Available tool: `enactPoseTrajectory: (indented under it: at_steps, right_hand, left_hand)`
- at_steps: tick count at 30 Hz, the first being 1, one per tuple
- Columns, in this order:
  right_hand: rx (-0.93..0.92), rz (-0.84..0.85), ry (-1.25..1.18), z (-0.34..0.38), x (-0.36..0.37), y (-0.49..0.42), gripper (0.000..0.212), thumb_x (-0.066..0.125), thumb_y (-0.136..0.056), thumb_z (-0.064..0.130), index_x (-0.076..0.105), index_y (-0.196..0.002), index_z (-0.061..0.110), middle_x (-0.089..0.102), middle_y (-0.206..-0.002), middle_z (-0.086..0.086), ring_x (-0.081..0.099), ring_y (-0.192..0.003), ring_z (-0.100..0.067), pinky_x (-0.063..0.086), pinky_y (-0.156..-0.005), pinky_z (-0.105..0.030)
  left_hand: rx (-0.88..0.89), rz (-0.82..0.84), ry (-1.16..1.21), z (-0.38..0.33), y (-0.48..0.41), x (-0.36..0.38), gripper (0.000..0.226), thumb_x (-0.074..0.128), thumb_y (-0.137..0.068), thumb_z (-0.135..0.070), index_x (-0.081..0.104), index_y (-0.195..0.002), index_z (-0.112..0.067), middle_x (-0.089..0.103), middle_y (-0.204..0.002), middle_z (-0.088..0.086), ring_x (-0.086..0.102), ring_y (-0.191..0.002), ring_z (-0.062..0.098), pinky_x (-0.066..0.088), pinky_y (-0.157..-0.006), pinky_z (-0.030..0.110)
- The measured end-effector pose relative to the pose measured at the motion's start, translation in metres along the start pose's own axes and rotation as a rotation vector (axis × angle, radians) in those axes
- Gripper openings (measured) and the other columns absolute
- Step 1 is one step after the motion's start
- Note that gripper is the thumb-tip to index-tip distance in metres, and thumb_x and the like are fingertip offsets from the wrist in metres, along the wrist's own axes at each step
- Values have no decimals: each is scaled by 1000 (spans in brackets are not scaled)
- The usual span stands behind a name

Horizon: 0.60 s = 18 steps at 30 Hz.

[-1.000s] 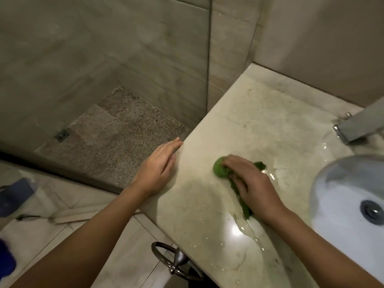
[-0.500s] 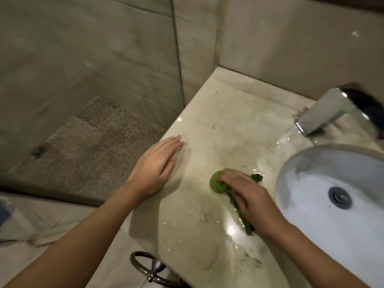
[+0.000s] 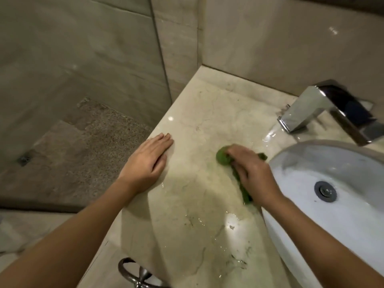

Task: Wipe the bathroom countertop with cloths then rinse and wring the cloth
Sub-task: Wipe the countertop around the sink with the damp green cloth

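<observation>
A beige marble countertop (image 3: 199, 113) fills the middle of the view, wet in patches. My right hand (image 3: 252, 173) presses a bunched green cloth (image 3: 222, 156) onto it, just left of the basin; the fingers curl over the cloth, and most of the cloth is hidden under the palm. Flat on the counter's left edge lies my left hand (image 3: 148, 161), fingers straight and together, holding nothing.
A white oval basin (image 3: 307, 163) with a metal drain (image 3: 325, 191) sits at the right. A chrome faucet (image 3: 324, 109) stands behind it. Tiled walls close the back. A shower floor (image 3: 83, 150) lies beyond the left edge. A metal ring (image 3: 133, 271) hangs below the front.
My right hand and the cloth slid a little toward the basin. The view swung right, so more of the basin and faucet shows. My left hand stayed flat at the edge.
</observation>
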State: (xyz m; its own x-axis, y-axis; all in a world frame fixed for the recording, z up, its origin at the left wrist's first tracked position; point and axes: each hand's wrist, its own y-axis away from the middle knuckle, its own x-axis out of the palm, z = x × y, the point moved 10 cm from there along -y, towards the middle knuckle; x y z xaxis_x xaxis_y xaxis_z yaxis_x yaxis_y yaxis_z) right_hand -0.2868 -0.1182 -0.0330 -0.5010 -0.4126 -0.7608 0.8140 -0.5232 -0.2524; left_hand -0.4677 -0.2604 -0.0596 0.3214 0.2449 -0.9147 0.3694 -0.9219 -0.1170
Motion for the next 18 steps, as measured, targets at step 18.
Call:
enactPoseTrajectory:
  at_steps: [18]
  right_hand:
    - [66,13,-105,35,44,-28,24,54,-87,-1,66,-107,4,65,-113,-12,57,-107,-9,29,-95,-4]
  left_hand:
    - [6,-14,72,5,-3,1,47,39,-92,-30,48,-137,-16,45,-144,-1,32,-138,11,26,-113,33]
